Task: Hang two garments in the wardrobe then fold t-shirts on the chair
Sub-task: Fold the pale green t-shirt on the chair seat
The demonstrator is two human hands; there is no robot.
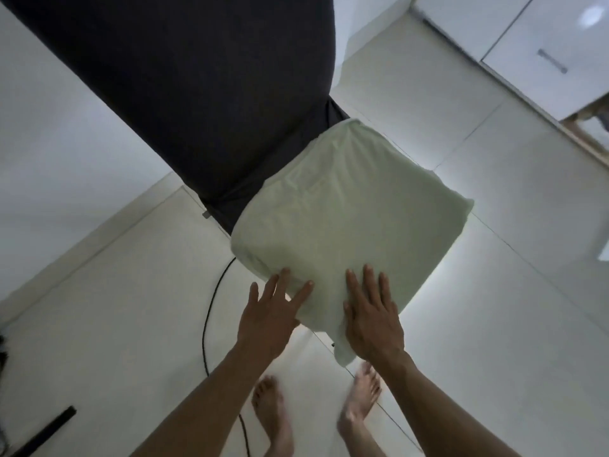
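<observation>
Head view puts us over a dark chair [204, 103] with a pale green t-shirt [349, 219] lying on its seat, covering it and already folded to a rough square. Going left to right, a black cable [211, 311] trails over the floor tiles [108, 308], then our left hand [272, 316] reaches in with fingers spread, fingertips just touching the shirt's near-left edge. Our right hand [372, 316] lies flat on the near corner, fingers straight and close together, pressing the cloth down; a loose flap hangs off the seat edge below it. We judge the hanging step is done and we are folding, smoothing this shirt. Next, we would likely need to tuck that hanging flap up or fold the square over once more. White cabinet doors [540, 51] with a handle stand at the far right. Our bare feet show below.
</observation>
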